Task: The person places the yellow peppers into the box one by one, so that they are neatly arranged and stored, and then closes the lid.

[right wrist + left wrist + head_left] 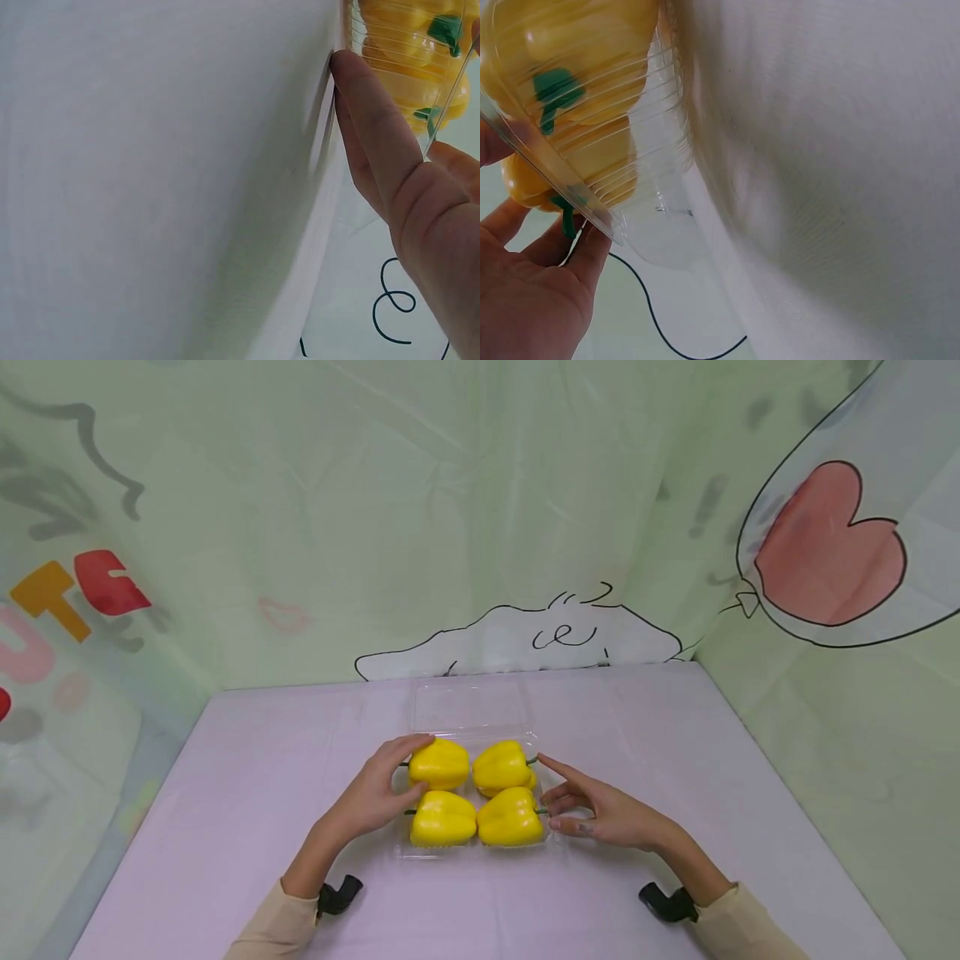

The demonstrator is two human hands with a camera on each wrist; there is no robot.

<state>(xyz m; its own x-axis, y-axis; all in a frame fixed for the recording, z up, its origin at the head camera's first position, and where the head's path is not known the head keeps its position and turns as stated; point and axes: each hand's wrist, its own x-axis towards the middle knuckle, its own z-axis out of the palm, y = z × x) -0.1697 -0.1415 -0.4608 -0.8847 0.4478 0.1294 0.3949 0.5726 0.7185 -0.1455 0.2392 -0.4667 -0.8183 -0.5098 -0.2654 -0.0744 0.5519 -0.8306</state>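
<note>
Several yellow bell peppers sit in two rows in a clear plastic clamshell box point(649, 94); its lid point(471, 706) lies folded back behind them. My left hand point(378, 789) is around the back left bell pepper point(441, 766), its fingertips over the far side and its thumb at the near side, just behind the front left bell pepper point(442, 820). At the box's right side is my right hand point(603, 810), index finger extended to the green stem of the back right bell pepper point(501, 767). Its lower fingers are close by the front right bell pepper point(512, 817), along the box wall.
The box stands on a table with a pale cloth point(637, 735). Printed curtains point(480, 510) hang behind the table and at both sides. Black straps with a mount point(339, 895) are on both wrists, below light sleeves point(277, 927).
</note>
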